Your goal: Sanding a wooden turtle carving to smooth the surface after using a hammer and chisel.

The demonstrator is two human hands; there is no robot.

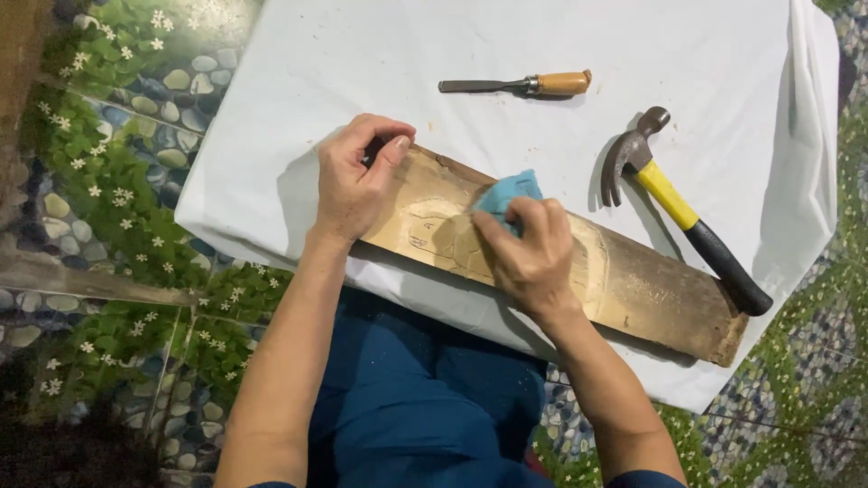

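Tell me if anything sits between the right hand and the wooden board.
Yes. A folded blue cloth lies under the right hand's fingers, pressed against the carved wooden board. The left hand grips the board's far end directly, nothing between.

A low table (271, 194) covered in a white cloth (506, 36) is filling the upper middle of the view, with soft, even light falling across it. Around it, floor covering (108, 181) printed with green leaves, small white flowers and grey-blue pebbles is spreading out on the left and running down the right edge. A brown strip is showing at the top left corner.
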